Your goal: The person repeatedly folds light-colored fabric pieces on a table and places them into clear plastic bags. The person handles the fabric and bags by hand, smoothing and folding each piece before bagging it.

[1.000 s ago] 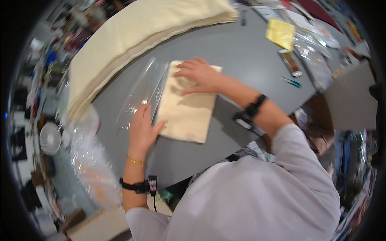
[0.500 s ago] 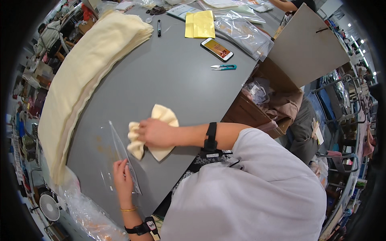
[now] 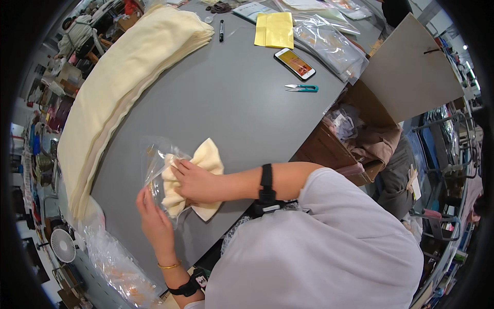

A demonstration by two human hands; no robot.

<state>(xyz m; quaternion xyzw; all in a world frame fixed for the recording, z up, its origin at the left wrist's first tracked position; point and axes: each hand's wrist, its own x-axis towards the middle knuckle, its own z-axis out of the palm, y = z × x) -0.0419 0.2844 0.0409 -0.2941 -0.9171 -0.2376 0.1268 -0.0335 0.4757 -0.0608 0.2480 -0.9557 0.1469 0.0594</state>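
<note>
A folded cream cloth [image 3: 206, 159] lies bunched on the grey table [image 3: 231, 103] near its front edge. My right hand [image 3: 193, 181] grips the cloth's middle, with one end of the cloth inside a clear plastic bag [image 3: 154, 165]. My left hand [image 3: 153, 219] holds the bag's lower edge, fingers closed on the film. A black band sits on each wrist.
A long stack of cream cloths [image 3: 118, 87] runs along the table's left side. Farther back lie a black marker [image 3: 221, 30], yellow paper [image 3: 274, 30], a phone [image 3: 295, 63], teal snips [image 3: 302, 88] and clear bags [image 3: 334, 44]. A cardboard box [image 3: 355, 149] stands at right, a small fan [image 3: 63, 245] at lower left.
The cloth, earlier flat under both hands, got bunched in my right hand. Its end now sits inside the clear bag, which my left hand has lifted off the table.
</note>
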